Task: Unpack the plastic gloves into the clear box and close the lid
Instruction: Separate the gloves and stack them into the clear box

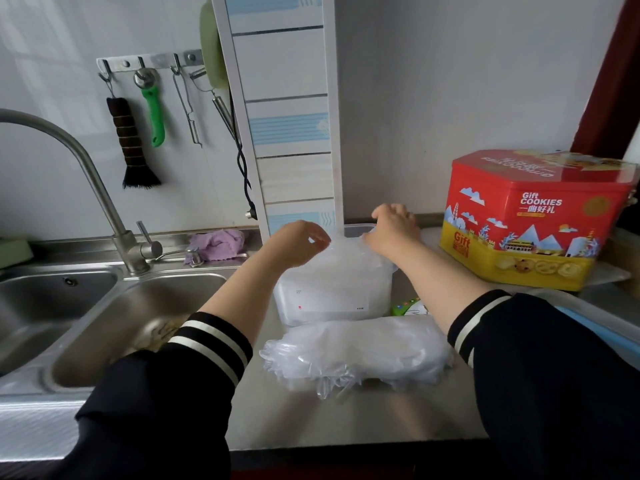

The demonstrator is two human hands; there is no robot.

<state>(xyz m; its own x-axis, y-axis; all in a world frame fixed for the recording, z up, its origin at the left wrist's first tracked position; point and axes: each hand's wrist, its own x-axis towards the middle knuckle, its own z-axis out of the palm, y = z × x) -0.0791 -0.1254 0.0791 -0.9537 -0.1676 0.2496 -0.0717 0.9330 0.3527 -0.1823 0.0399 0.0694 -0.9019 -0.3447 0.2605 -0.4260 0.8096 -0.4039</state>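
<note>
**Both hands at the top of the glove bag, box behind**

Grip on the left: the left hand [298, 242] has its fingers curled at the top edge of the plastic bag [334, 289] and seems to pinch the film there. The right hand [393, 230] lies over the bag's far right corner, fingers bent down; whether it clasps the bag or the rim of the clear box [360, 228] just behind, I cannot tell. The bag stands on the counter [346, 420] beside the sink [114, 323], and a loose heap of plastic gloves [356, 358] lies in front of it. A red cookie tin [533, 220] sits to the right.

By my reading, unpacking is in hand: the bag is being opened or emptied. Next the gloves must be gathered, heap included, and lifted into the box; its lid I cannot make out
</note>
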